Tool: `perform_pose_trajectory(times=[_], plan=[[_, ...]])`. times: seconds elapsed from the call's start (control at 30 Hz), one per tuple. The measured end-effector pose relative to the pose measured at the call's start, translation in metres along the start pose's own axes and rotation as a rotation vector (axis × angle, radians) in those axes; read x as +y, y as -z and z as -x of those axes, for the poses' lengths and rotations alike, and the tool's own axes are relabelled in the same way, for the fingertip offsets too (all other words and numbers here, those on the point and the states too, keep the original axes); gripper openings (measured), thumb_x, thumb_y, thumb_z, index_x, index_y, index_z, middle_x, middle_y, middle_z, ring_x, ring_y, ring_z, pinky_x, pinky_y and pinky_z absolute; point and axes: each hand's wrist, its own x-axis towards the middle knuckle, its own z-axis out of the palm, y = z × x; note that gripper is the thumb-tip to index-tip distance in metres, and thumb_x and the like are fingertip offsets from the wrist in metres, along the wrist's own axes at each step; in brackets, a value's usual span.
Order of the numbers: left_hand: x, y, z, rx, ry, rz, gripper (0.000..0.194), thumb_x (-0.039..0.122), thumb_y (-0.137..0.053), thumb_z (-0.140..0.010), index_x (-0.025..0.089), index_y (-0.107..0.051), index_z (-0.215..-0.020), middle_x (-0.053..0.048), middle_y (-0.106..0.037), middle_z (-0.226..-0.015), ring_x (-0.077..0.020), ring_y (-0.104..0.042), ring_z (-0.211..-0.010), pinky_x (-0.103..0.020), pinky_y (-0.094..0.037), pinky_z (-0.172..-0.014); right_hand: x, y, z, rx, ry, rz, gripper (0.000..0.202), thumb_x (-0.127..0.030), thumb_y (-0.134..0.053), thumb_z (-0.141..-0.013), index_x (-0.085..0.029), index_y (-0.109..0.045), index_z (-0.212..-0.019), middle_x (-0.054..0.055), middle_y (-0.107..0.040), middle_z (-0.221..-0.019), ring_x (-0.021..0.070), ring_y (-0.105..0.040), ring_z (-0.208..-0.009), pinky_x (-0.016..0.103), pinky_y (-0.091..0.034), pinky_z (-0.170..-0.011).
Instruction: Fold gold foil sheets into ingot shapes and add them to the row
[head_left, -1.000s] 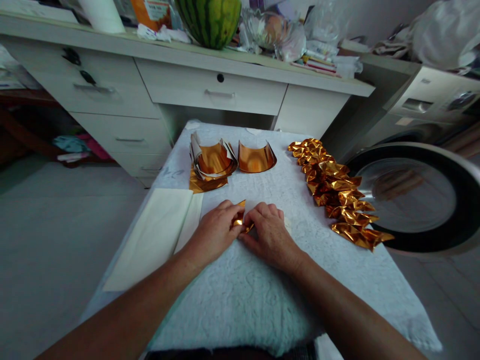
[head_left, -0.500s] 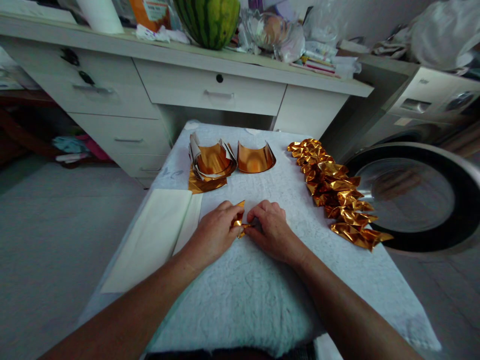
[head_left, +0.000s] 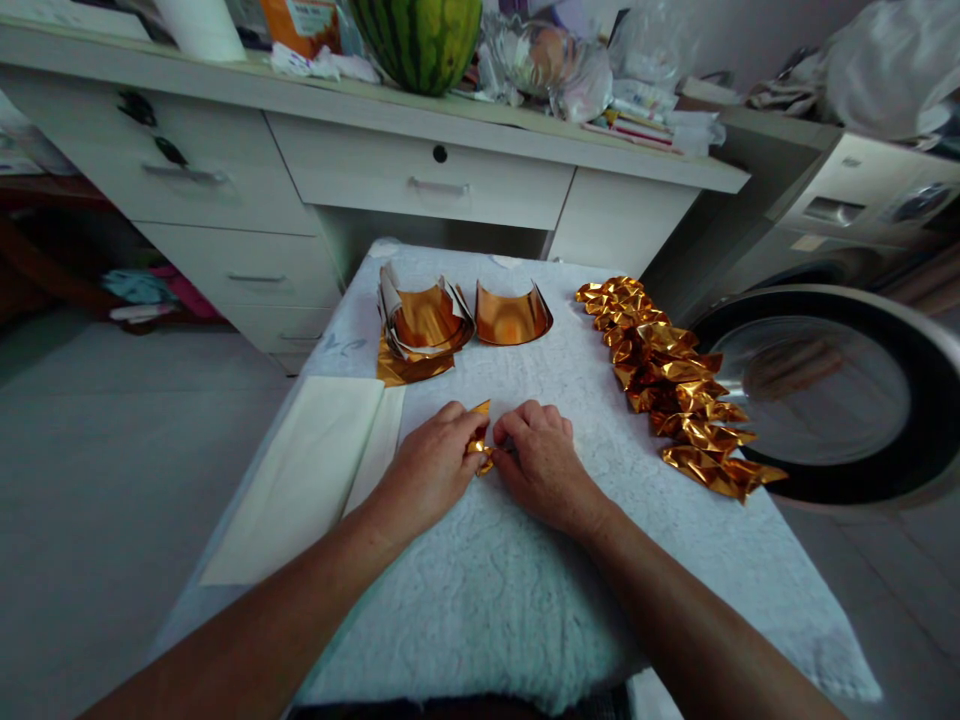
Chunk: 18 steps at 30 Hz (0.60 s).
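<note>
Near the middle of the cloth-covered table, my left hand is closed on a small folded piece of gold foil. Beside it, my right hand has curled fingers and a thumb at the foil's right edge. Much of the foil is hidden by the fingers. Beyond my hands stand a curled stack of gold and pale sheets and, to its right, a smaller curled gold stack. Folded gold foil pieces lie overlapping in a row on the right.
Pale paper sheets lie on the left of the table. Behind is a white drawer desk with a watermelon and plastic bags on top. An open round washing-machine door stands against the right side.
My right fingers have shifted slightly at the foil's right edge. The foil's right tip shows less than before. My left hand keeps its hold.
</note>
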Motion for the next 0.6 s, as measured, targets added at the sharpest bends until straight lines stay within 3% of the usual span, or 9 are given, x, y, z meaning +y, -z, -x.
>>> perform_pose_trajectory(times=[0.37,0.5,0.6], plan=[[0.002,0.001,0.001,0.002,0.023,-0.019,0.028,0.007,-0.056,-0.082,0.019,-0.064,-0.106,-0.003,-0.058,-0.098,-0.0182,-0.061,-0.091,-0.029,-0.048,-0.083,0.019,0.004,-0.003,0.019,-0.041,-0.002,0.014,-0.019,-0.054,-0.088,-0.025,-0.063,-0.098,0.006,-0.057,-0.103,0.0251,-0.047,-0.098,0.039,-0.034,-0.083],[0.002,0.0,0.0,-0.005,0.02,-0.017,0.028,0.007,-0.055,-0.083,0.019,-0.064,-0.106,-0.003,-0.057,-0.097,-0.0177,-0.061,-0.088,-0.029,-0.048,-0.08,0.014,0.006,0.0,0.028,-0.02,0.012,0.015,-0.031,-0.055,-0.089,-0.023,-0.061,-0.099,0.007,-0.055,-0.101,0.0261,-0.046,-0.098,0.04,-0.034,-0.083],[0.0,-0.001,-0.001,-0.002,0.017,-0.007,0.025,0.008,-0.056,-0.083,0.02,-0.064,-0.104,-0.003,-0.057,-0.096,-0.0171,-0.061,-0.087,-0.028,-0.048,-0.078,0.008,0.005,0.002,0.033,-0.026,0.067,0.031,-0.046,-0.061,-0.083,-0.021,-0.059,-0.101,0.008,-0.054,-0.103,0.0282,-0.045,-0.098,0.042,-0.035,-0.083]])
